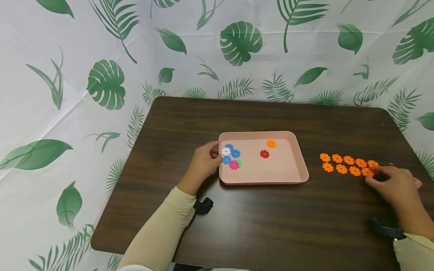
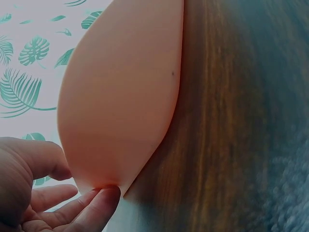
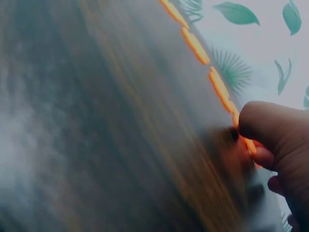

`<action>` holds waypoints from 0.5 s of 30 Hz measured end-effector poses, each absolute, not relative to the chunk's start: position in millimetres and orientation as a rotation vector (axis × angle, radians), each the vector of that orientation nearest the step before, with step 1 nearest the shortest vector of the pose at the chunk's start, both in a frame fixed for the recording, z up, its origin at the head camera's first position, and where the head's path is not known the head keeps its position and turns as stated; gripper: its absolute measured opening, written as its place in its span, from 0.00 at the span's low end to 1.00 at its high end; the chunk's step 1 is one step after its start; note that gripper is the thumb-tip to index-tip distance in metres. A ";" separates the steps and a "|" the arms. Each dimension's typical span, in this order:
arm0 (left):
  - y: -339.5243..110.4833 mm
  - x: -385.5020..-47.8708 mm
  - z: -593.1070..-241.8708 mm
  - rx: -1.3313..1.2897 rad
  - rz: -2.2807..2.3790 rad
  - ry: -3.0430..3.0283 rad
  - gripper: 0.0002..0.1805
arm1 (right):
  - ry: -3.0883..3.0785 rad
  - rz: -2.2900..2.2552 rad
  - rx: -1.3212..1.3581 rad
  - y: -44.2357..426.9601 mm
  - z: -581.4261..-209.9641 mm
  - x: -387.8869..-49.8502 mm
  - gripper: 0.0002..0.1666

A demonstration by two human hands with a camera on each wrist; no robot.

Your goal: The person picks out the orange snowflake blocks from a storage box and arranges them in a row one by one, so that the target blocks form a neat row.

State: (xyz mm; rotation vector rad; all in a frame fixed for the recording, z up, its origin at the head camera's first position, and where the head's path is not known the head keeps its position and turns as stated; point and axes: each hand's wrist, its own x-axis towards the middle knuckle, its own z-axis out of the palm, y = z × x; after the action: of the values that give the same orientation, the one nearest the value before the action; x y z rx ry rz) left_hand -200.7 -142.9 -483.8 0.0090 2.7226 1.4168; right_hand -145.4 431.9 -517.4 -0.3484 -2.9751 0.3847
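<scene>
My left hand (image 1: 202,161) is at the left end of a shallow pink tray (image 1: 264,177), its thumb and fingers holding the edge. In the left wrist view the fingertips (image 2: 108,195) lie against the tray's outer wall (image 2: 125,87). To the right of the tray, orange notched discs (image 1: 348,160) lie in two rows. My right hand (image 1: 398,186) is at the right end of the near row, thumb and index finger pinching an orange notched disc (image 1: 367,172). The right wrist view shows these discs (image 3: 195,46) edge-on, the thumb partly hiding the pinched one.
Inside the tray, blue discs (image 1: 235,153), a white disc (image 1: 226,151), a pink disc (image 1: 234,165) and a green disc (image 1: 239,163) cluster at the left. A red disc (image 1: 264,154) and an orange disc (image 1: 271,144) lie farther right. Leaf-print cloth (image 1: 203,56) hangs behind the dark table (image 1: 264,226).
</scene>
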 end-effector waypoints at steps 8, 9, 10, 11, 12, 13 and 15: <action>-144.9 -200.7 -483.8 -0.008 1.419 2.714 0.31 | -2.922 0.524 -0.348 438.7 -525.6 -142.9 0.34; -144.9 -200.7 -483.7 -0.007 1.416 2.715 0.31 | -2.920 0.537 -0.346 439.5 -525.9 -142.7 0.34; -144.8 -200.9 -483.7 -0.005 1.413 2.717 0.31 | -2.919 0.550 -0.352 440.2 -525.8 -142.3 0.34; -144.7 -200.9 -483.8 -0.004 1.411 2.715 0.31 | -2.916 0.558 -0.358 440.8 -525.7 -141.9 0.34; -144.5 -201.1 -484.0 -0.004 1.410 2.714 0.31 | -2.914 0.565 -0.367 441.3 -525.6 -141.2 0.34; -144.2 -201.2 -484.1 -0.004 1.407 2.711 0.31 | -2.908 0.575 -0.373 441.7 -525.1 -140.6 0.33; -143.8 -201.3 -484.4 -0.004 1.405 2.705 0.31 | -2.885 0.597 -0.386 441.5 -524.1 -139.3 0.33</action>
State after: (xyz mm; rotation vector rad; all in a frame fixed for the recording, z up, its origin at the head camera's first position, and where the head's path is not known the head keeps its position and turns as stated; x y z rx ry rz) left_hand -201.3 -143.8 -484.4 -0.0043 2.7054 1.4054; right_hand -139.3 441.5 -524.1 -0.3856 -2.8849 0.5969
